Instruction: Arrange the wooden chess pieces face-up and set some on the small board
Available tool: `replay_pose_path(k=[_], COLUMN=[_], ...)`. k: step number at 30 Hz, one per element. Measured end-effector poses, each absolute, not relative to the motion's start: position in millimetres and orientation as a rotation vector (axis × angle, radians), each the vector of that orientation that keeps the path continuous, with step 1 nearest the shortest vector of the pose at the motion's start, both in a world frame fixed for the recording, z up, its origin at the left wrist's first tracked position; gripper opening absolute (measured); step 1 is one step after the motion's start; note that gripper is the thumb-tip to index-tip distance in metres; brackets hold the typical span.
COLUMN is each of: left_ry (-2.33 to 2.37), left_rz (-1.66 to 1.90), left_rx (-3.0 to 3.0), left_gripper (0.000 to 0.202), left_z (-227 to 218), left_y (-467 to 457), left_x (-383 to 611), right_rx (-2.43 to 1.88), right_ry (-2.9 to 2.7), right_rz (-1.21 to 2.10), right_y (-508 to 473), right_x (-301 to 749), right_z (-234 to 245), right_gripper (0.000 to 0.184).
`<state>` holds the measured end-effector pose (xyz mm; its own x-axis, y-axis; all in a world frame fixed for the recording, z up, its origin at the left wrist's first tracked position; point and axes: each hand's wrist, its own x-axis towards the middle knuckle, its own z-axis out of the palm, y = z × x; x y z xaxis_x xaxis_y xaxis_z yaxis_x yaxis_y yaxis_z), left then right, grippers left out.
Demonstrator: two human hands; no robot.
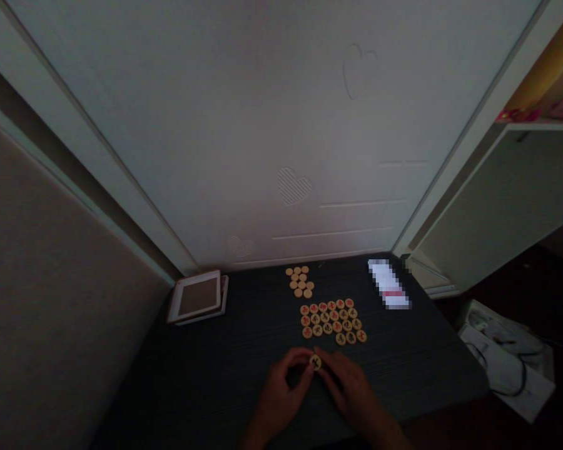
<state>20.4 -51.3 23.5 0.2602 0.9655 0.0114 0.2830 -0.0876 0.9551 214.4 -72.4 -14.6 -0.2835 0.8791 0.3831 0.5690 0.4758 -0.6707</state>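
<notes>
Fingers (309,369) of both hands pinched on one round game piece (315,362), held just above the dark table (206,375).

Head view: the left hand (281,390) and right hand (349,384) meet at the near edge of the table, fingertips closed together on the single disc, its marked face turned up. Just beyond lies a block of face-up pieces (333,322) in rough rows, red and dark characters showing; further back sits a smaller cluster of blank-side pieces (300,281). A framed board (197,297) lies at the left rear, a white blurred packet (388,284) at the right rear. Judgement: light is poor, so the character should be read before the disc is set down; a firm rim grip and a low, square placement beside the nearest row would avoid disturbing neighbours.
</notes>
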Motion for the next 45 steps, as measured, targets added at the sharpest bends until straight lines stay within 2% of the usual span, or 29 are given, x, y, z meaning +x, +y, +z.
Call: replay_pose_path(k=[8, 15, 31, 45], left_ry=[1.169, 1.144, 1.175, 1.162], left_rz=[0.922, 0.874, 0.872, 0.869], left_rx=[1.512, 1.537, 1.513, 1.592], left_gripper=[0.020, 0.019, 0.022, 0.010], left_z=[25, 29, 25, 26], left_y=[-51, -52, -50, -50], left_x=[20, 21, 21, 20], right_rx=[-1.125, -1.113, -1.108, -1.145], right_ry=[-1.869, -1.852, -1.946, -1.723], right_rz=[0.520, 0.470, 0.571, 0.729], right_y=[-71, -72, -72, -67], right_x=[214, 213, 214, 216], right_z=[-9, -9, 0, 4], right_gripper=[0.025, 0.025, 0.044, 0.018])
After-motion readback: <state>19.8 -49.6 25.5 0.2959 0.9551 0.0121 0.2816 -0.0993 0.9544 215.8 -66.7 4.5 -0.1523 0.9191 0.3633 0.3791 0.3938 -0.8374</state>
